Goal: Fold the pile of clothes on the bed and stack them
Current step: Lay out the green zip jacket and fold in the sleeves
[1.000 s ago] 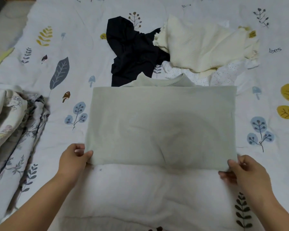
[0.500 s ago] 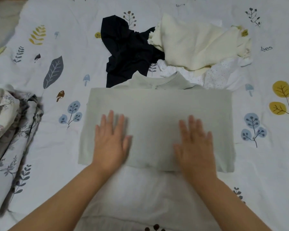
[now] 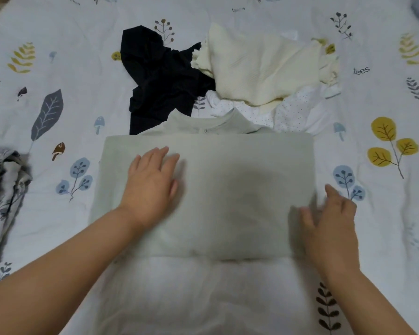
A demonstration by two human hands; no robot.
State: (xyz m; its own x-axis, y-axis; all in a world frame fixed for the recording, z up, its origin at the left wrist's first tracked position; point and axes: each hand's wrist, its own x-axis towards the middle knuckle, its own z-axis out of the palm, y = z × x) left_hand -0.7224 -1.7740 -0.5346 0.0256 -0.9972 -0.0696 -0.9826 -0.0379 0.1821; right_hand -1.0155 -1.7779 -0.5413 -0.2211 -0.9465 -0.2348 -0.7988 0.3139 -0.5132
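A pale green shirt (image 3: 228, 189) lies folded into a wide rectangle in the middle of the bed, its collar showing at the far edge. My left hand (image 3: 153, 182) lies flat on its left half with fingers straight. My right hand (image 3: 329, 218) rests at the shirt's right edge, fingers spread, blurred by motion. Behind the shirt sits the unfolded pile: a black garment (image 3: 160, 78), a cream garment (image 3: 264, 66) and a white dotted one (image 3: 295, 112).
The bed has a white cover (image 3: 58, 68) printed with leaves and mushrooms. A crumpled floral blanket (image 3: 3, 189) lies at the left edge. A white folded cloth (image 3: 203, 298) lies under the near edge of the green shirt.
Both hands let go of the shirt's near corners and pressed flat on it. Now my left hand has slid up and left, and my right hand has moved out to the right edge.
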